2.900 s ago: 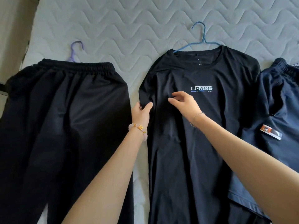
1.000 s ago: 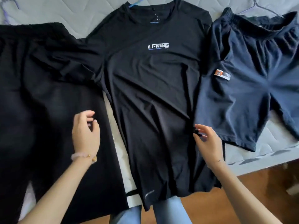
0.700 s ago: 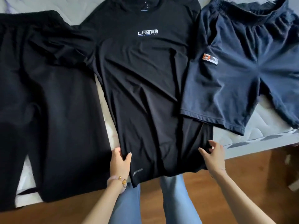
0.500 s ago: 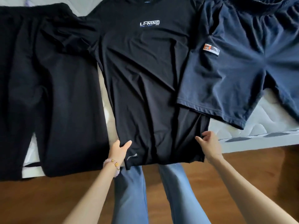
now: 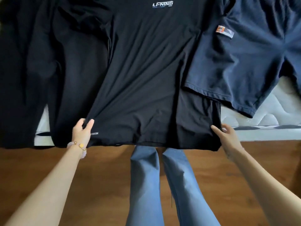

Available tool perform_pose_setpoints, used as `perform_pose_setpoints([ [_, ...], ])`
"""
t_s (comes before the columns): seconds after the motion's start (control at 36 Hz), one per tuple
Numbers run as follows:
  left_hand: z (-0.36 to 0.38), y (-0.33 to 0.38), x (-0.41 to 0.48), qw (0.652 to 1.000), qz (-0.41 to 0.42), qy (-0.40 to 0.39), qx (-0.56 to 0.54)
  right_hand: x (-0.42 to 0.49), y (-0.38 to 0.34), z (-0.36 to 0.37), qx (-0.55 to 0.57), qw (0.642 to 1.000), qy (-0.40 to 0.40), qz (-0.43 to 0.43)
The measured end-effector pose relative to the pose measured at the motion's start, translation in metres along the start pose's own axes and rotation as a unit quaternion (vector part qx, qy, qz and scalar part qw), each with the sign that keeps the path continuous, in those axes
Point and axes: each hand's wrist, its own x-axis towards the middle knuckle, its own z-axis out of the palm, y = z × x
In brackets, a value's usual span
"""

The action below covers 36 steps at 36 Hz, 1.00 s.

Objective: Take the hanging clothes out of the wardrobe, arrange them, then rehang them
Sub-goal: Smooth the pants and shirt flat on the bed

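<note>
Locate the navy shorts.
Head view, upper right: the navy shorts lie on the mattress, one leg overlapping the right side of the black T-shirt.

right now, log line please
left hand: pinches black logo t-shirt hem | right hand: pinches same hem | navy blue shorts: overlap shirt

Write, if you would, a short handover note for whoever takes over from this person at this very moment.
Left hand pinches the left hem corner of the black T-shirt; right hand pinches the right corner, and the fabric is taut.
The T-shirt lies on the mattress between the black trousers and the navy shorts, whose leg overlaps its right side.
Done: three garments are out and laid flat.
Left: finish smoothing, then rehang all. No hangers are in view.
</note>
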Motion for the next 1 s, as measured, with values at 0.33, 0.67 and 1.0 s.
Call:
perform_pose_setpoints([
  [0.33,-0.050,-0.014,0.026,0.993,-0.062,-0.103,0.000,-0.001,0.039,-0.031,-0.174,0.975,0.127,0.046],
  [0.67,-0.034,-0.031,0.037,0.973,0.011,-0.082,0.217,-0.010,0.019,-0.012,-0.367,0.912,0.162,0.090],
  [1.0,-0.002,0.025,0.067,0.943,-0.027,-0.094,0.317,0.024,-0.083,0.025,-0.399,0.886,0.174,-0.158],
])
